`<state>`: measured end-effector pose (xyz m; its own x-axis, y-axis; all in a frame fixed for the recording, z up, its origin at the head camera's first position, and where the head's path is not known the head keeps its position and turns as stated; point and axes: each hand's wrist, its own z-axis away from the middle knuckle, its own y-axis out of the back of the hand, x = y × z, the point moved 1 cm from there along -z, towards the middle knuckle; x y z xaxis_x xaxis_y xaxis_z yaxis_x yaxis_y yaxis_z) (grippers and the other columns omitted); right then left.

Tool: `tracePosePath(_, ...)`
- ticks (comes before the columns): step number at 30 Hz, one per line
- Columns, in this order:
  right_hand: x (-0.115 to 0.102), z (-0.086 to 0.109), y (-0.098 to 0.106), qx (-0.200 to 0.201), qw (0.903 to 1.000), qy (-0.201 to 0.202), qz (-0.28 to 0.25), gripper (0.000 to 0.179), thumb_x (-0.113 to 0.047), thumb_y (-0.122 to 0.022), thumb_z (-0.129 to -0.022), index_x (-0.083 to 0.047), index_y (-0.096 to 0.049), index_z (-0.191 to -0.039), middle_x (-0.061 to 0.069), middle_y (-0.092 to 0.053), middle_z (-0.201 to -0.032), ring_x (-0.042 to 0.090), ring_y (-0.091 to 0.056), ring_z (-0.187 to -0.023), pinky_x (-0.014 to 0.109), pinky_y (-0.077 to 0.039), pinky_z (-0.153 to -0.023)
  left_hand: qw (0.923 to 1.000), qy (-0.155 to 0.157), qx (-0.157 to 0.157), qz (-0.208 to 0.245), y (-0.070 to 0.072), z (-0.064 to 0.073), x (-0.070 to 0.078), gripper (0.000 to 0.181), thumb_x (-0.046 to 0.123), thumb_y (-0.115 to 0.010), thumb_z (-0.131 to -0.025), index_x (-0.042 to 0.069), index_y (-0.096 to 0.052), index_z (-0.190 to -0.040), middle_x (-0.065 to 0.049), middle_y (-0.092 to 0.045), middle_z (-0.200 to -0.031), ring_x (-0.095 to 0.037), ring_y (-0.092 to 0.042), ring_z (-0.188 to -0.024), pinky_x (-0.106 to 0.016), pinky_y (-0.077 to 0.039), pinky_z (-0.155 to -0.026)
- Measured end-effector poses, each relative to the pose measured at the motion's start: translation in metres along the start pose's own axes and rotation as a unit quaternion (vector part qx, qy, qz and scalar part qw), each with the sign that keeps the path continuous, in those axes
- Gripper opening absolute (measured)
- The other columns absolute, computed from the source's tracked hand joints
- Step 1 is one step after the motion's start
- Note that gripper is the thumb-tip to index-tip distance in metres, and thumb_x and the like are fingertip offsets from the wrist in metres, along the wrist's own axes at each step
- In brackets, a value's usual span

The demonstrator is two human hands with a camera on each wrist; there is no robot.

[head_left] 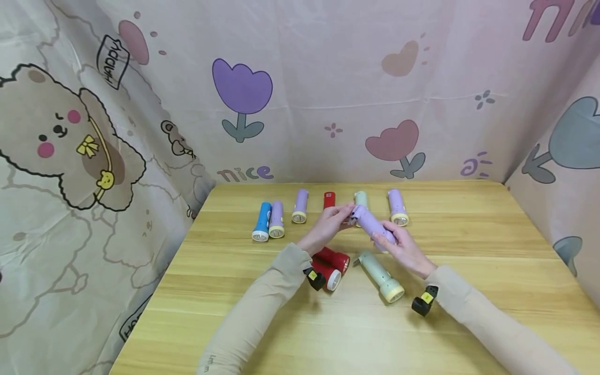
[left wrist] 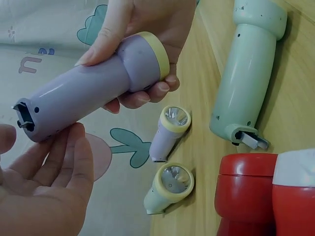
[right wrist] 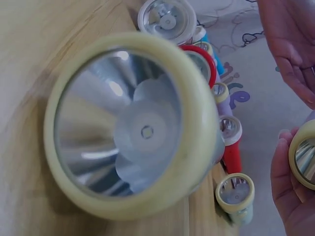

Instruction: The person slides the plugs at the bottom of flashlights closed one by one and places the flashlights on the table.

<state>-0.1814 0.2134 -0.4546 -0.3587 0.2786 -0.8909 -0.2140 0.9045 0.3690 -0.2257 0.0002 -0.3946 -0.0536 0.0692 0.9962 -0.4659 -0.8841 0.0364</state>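
Observation:
A lilac flashlight (head_left: 371,225) is held up above the table, its yellow-rimmed head toward my right side. My right hand (head_left: 404,253) grips it round the head. Under the tail end, my left hand (left wrist: 47,194) touches it with extended fingers, the thumb standing apart in the left wrist view. That tail has a slot with small prongs (left wrist: 20,115) in it. Below the hands lies a pale green flashlight (head_left: 380,276), metal prongs folded out from its tail. Two red flashlights (left wrist: 246,187) lie side by side near my left wrist, partly hidden by it in the head view.
Toward the back of the wooden table (head_left: 225,312) lie a blue flashlight (head_left: 262,221), several lilac ones (head_left: 301,204), a red one (head_left: 329,199) and a pale green one (head_left: 360,197). A printed cloth (head_left: 309,94) hangs behind the table and at the sides.

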Motion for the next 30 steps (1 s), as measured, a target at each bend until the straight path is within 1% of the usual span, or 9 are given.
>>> tracePosePath(2, -0.001, 0.0, 0.001, 0.005, 0.9999, -0.001, 0.013, 0.031, -0.011, -0.053, -0.103, 0.007, -0.056, -0.128, 0.027, -0.065, -0.11, 0.011, -0.066, -0.092, 0.023, -0.057, -0.079, 1.0, 0.001, -0.006, 0.004, 0.001, 0.0, -0.001, 0.044, 0.027, -0.044, -0.109, -0.002, -0.056, -0.139, -0.022, -0.062, -0.133, -0.01, -0.061, -0.107, -0.036, -0.051, -0.11)
tracePosePath(5, 0.0, 0.002, 0.001, 0.014, 0.9992, 0.006, 0.037, 0.03, -0.012, -0.054, -0.103, 0.004, -0.057, -0.127, 0.024, -0.065, -0.108, 0.007, -0.062, -0.09, 0.025, -0.056, -0.076, 0.9995, 0.007, -0.018, 0.026, 0.0, 0.002, -0.002, 0.043, 0.023, -0.044, -0.109, -0.004, -0.054, -0.14, -0.025, -0.059, -0.138, -0.01, -0.062, -0.11, -0.038, -0.048, -0.113)
tracePosePath(8, 0.002, 0.005, 0.002, 0.027, 0.9973, 0.021, 0.065, 0.027, -0.011, -0.056, -0.101, 0.002, -0.058, -0.125, 0.02, -0.065, -0.104, 0.006, -0.058, -0.086, 0.026, -0.053, -0.073, 0.998, 0.013, -0.028, 0.055, -0.002, 0.004, -0.005, 0.041, 0.018, -0.044, -0.108, -0.005, -0.052, -0.141, -0.025, -0.058, -0.14, -0.008, -0.062, -0.108, -0.04, -0.047, -0.114)
tracePosePath(11, 0.005, 0.007, 0.003, 0.041, 0.994, 0.036, 0.095, 0.027, -0.01, -0.058, -0.099, 0.0, -0.059, -0.124, 0.014, -0.066, -0.102, 0.006, -0.055, -0.084, 0.025, -0.05, -0.072, 0.9973, 0.012, -0.029, 0.067, -0.005, 0.005, -0.008, 0.04, 0.016, -0.047, -0.107, -0.005, -0.053, -0.141, -0.022, -0.061, -0.134, -0.004, -0.062, -0.102, -0.039, -0.048, -0.113)
tracePosePath(15, 0.008, 0.009, 0.005, 0.054, 0.9894, 0.046, 0.126, 0.03, -0.011, -0.06, -0.098, 0.0, -0.058, -0.126, 0.015, -0.067, -0.105, 0.007, -0.056, -0.085, 0.025, -0.05, -0.073, 0.9976, 0.005, -0.032, 0.061, -0.008, 0.006, -0.011, 0.04, 0.016, -0.05, -0.107, -0.003, -0.055, -0.141, -0.021, -0.062, -0.133, -0.005, -0.062, -0.104, -0.037, -0.049, -0.112)
tracePosePath(19, 0.009, 0.01, 0.007, 0.069, 0.9822, 0.071, 0.159, 0.033, -0.009, -0.062, -0.096, -0.001, -0.058, -0.127, 0.016, -0.068, -0.109, 0.008, -0.056, -0.09, 0.026, -0.05, -0.076, 0.9981, 0.001, -0.045, 0.043, -0.01, 0.008, -0.013, 0.04, 0.018, -0.052, -0.106, 0.003, -0.055, -0.143, -0.019, -0.059, -0.141, -0.011, -0.063, -0.115, -0.037, -0.049, -0.113)
tracePosePath(22, 0.01, 0.011, 0.009, 0.076, 0.977, 0.089, 0.178, 0.033, -0.007, -0.063, -0.094, -0.002, -0.058, -0.127, 0.015, -0.068, -0.112, 0.009, -0.056, -0.095, 0.028, -0.051, -0.079, 0.9973, -0.004, -0.064, 0.034, -0.01, 0.009, -0.015, 0.041, 0.018, -0.051, -0.106, 0.006, -0.053, -0.145, -0.016, -0.057, -0.146, -0.016, -0.061, -0.122, -0.041, -0.046, -0.115)
tracePosePath(26, 0.012, 0.012, 0.012, 0.078, 0.9724, 0.106, 0.192, 0.035, -0.005, -0.064, -0.092, -0.003, -0.058, -0.127, 0.013, -0.068, -0.114, 0.011, -0.057, -0.099, 0.031, -0.053, -0.083, 0.9949, -0.013, -0.096, 0.029, -0.009, 0.009, -0.017, 0.041, 0.015, -0.051, -0.106, 0.007, -0.052, -0.146, -0.016, -0.053, -0.148, -0.016, -0.058, -0.122, -0.047, -0.043, -0.118)
tracePosePath(30, 0.015, 0.011, 0.012, 0.078, 0.9692, 0.12, 0.2, 0.036, -0.003, -0.065, -0.091, -0.002, -0.059, -0.126, 0.013, -0.068, -0.114, 0.014, -0.059, -0.099, 0.034, -0.053, -0.083, 0.992, -0.019, -0.121, 0.033, -0.007, 0.01, -0.016, 0.043, 0.01, -0.051, -0.105, 0.005, -0.05, -0.147, -0.016, -0.051, -0.15, -0.012, -0.057, -0.119, -0.043, -0.044, -0.117)
